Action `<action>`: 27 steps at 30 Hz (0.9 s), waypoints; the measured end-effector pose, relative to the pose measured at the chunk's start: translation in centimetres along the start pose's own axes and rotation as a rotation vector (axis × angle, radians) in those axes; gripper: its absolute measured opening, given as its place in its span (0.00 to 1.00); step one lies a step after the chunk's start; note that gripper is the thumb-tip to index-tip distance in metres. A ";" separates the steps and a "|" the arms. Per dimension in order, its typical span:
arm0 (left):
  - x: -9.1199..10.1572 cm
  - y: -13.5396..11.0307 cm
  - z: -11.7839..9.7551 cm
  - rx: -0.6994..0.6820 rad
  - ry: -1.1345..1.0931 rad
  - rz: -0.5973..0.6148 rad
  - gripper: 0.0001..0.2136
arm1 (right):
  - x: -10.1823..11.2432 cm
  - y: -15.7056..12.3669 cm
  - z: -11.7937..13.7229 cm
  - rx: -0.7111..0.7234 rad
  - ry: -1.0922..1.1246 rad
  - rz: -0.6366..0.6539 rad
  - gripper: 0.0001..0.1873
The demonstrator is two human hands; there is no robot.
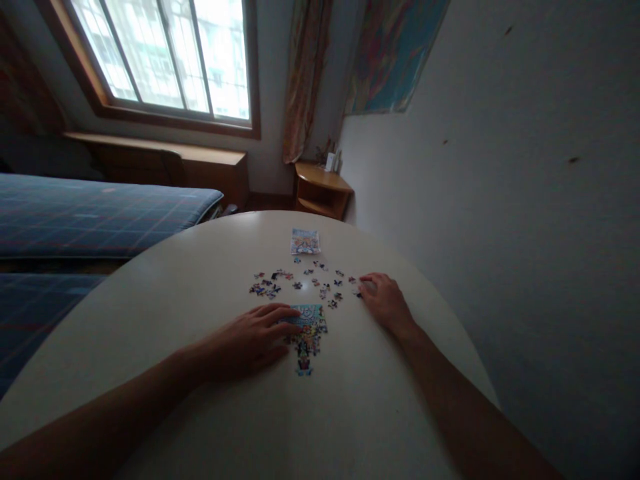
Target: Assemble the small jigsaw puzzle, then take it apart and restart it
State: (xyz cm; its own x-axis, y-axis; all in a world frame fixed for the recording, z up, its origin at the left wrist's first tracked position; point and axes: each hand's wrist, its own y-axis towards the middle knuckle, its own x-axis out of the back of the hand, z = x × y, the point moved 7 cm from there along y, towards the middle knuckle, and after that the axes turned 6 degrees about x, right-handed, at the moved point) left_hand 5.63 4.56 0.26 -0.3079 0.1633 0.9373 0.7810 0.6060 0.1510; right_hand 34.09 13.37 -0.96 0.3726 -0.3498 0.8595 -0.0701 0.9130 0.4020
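Note:
On the round white table (200, 373) lies a partly assembled colourful jigsaw (307, 333). My left hand (250, 340) rests flat beside it, fingers stretched out and touching its left edge. Several loose puzzle pieces (300, 283) are scattered beyond it. My right hand (383, 300) lies at the right end of the scatter, fingers curled down over a piece (356, 291); whether it grips the piece is unclear. A small picture card (305, 241) lies farther back.
A bed with a blue plaid cover (90, 213) stands left of the table. A wooden corner shelf (320, 190) sits behind it under a curtain. A white wall (500, 200) runs close along the right side.

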 end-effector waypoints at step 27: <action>-0.3 0.2 0.1 -0.030 -0.010 -0.059 0.18 | -3.7 2.2 16.2 0.151 -0.145 0.370 0.14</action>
State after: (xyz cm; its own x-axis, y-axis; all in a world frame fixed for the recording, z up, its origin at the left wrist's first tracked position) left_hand 5.83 4.69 -0.05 -0.3596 0.1362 0.9231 0.7773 0.5911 0.2156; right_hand 17.52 13.30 1.86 0.1636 -0.0399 0.9857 -0.3139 0.9451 0.0904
